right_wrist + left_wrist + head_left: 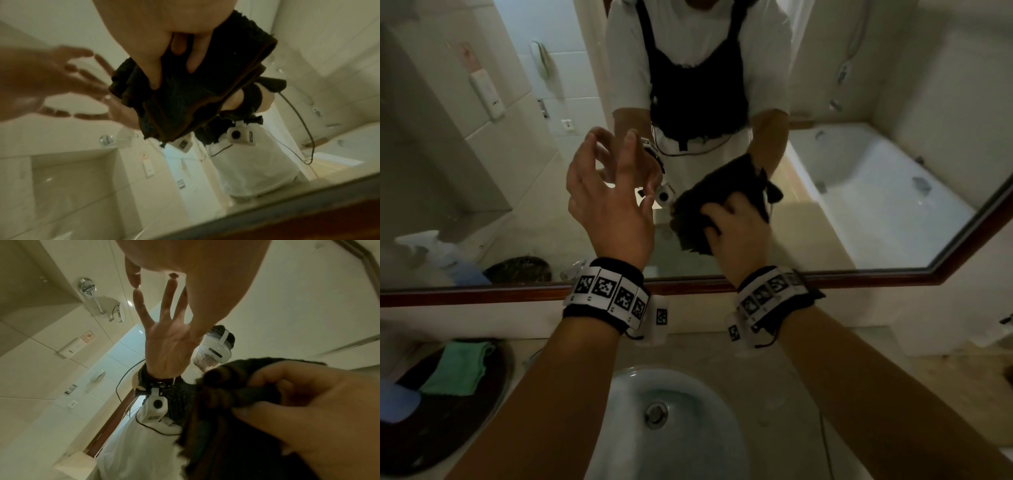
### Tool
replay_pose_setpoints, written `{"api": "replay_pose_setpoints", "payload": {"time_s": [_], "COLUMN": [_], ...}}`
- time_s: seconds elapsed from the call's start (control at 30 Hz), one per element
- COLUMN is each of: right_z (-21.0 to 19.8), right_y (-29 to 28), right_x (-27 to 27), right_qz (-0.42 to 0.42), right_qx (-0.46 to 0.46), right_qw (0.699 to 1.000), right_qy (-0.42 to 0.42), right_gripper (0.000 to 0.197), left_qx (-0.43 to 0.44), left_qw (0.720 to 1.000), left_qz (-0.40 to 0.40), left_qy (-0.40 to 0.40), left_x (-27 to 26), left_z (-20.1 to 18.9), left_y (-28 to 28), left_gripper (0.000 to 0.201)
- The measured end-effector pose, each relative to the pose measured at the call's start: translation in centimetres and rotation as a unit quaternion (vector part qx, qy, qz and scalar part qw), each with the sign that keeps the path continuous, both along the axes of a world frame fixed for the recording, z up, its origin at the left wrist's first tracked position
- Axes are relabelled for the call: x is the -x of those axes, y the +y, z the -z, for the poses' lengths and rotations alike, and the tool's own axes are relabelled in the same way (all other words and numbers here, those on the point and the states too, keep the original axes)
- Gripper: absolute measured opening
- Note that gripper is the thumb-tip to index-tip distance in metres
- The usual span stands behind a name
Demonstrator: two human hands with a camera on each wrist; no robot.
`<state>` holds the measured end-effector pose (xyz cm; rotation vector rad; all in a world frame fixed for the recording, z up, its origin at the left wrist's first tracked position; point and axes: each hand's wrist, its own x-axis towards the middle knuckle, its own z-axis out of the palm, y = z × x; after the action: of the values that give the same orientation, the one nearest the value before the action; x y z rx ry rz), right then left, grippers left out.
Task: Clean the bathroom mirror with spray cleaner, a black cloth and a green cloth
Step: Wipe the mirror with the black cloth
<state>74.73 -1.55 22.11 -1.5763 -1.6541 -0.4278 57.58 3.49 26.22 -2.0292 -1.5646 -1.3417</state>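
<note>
My right hand point(738, 228) grips a folded black cloth point(693, 222) and holds it against the glass of the mirror point(524, 192), low and near the centre. In the right wrist view its fingers point(193, 61) curl over the black cloth point(191, 100). My left hand point(613, 202) is raised just left of the cloth, fingers spread, holding nothing. Its fingertips point(134, 280) meet their reflection on the glass. The green cloth point(458, 368) lies on a dark round tray point(493, 383) at the lower left. Beside it, part of the spray bottle point(395, 399) shows at the frame edge.
A dark wooden frame point(825, 277) borders the mirror's lower and right edges. Below my forearms is a white sink point(688, 394) set in a beige counter point(859, 377). The glass reflects me, a bathtub and tiled walls.
</note>
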Motion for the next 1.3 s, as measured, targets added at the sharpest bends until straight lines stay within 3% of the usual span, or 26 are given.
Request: {"api": "replay_pose_setpoints", "payload": {"time_s": [0.17,0.3,0.53,0.73,1.0,1.13,1.3], "right_z": [1.5,2.0,2.8,3.5,6.0,6.7,7.8], "right_y": [0.5,-1.0,-4.2,-3.7,-0.3,-1.0,-3.3], "right_x": [0.7,-2.8,-12.0,-9.9,1.3,-0.6,-7.6], "right_qz": [-0.041,-0.001,0.128,0.128,0.01,-0.011,0.086], "right_qx": [0.024,0.026,-0.002,-0.013,0.06,0.065,0.062], "right_qw": [0.999,1.0,0.977,0.963,0.987,0.989,0.979], "right_qy": [-0.017,0.007,0.168,0.237,0.151,0.13,0.172], "right_gripper": [0.024,0.019,0.022,0.02,0.031,0.038,0.035], "left_qx": [-0.001,-0.004,0.006,0.007,0.0,0.002,0.037], "left_qw": [1.0,1.0,1.0,1.0,1.0,1.0,0.998], "left_qz": [-0.005,-0.006,-0.027,-0.026,-0.012,-0.005,0.005], "left_qy": [0.009,-0.003,-0.008,-0.006,0.005,0.005,-0.053], "left_x": [-0.1,-0.4,-1.1,-1.0,-0.4,-0.4,-1.4], "left_z": [0.3,0.4,0.6,0.5,0.4,0.9,3.7], "left_y": [0.0,0.0,-0.1,0.0,-0.2,-0.4,-2.2], "left_gripper": [0.087,0.09,0.099,0.101,0.088,0.087,0.09]}}
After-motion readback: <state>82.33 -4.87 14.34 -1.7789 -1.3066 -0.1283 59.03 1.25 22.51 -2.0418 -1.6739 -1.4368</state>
